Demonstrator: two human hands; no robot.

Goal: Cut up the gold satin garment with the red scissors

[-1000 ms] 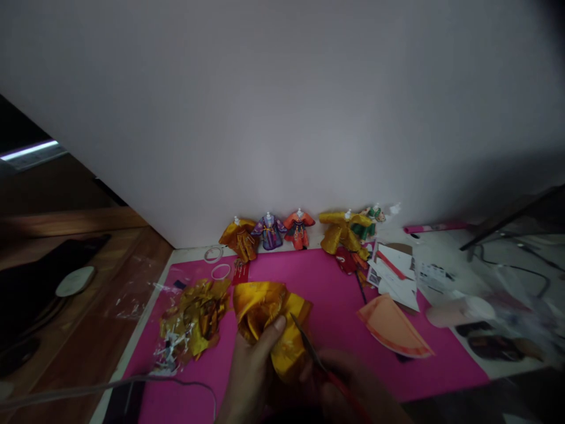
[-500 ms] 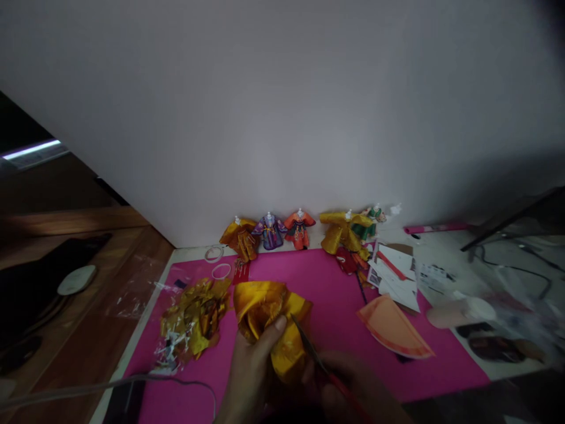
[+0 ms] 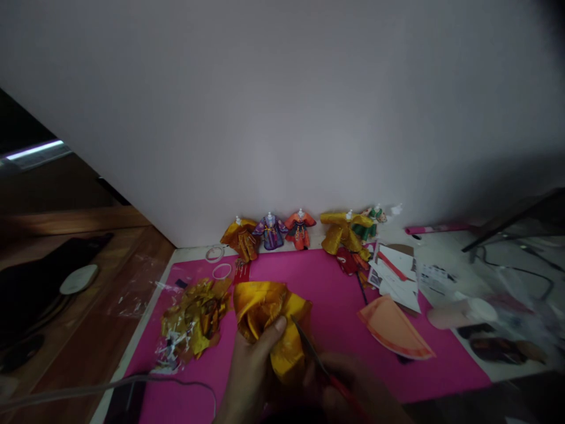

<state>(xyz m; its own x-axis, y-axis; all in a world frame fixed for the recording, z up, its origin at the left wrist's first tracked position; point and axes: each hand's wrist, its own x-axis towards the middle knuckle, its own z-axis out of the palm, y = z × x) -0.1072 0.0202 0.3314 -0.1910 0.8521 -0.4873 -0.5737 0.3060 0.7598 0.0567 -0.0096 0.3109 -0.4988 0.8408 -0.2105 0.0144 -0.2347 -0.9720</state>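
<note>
Bunched yellow satin cloth (image 3: pixel 289 347) is gripped by my left hand (image 3: pixel 256 359), its thumb pressed on top. My right hand (image 3: pixel 344 377) is dark and partly blurred; it holds scissors (image 3: pixel 312 348) with red handles. The blade tips lie against the cloth just right of my left thumb. Below the cloth, my right fingers are hard to make out. A heap of yellow cloth pieces (image 3: pixel 198 318) lies to the left on the pink mat (image 3: pixel 331 300).
Small dressed figures, among them a purple one (image 3: pixel 270 231) and an orange one (image 3: pixel 301 228), line the wall. To the right lie an orange fan-shaped piece (image 3: pixel 395 330), papers (image 3: pixel 397 274) and a pale bottle (image 3: pixel 461 312). A cable (image 3: pixel 176 380) crosses the lower left.
The view has shifted very slightly. My hands, the cloth and the scissors look almost the same as before.
</note>
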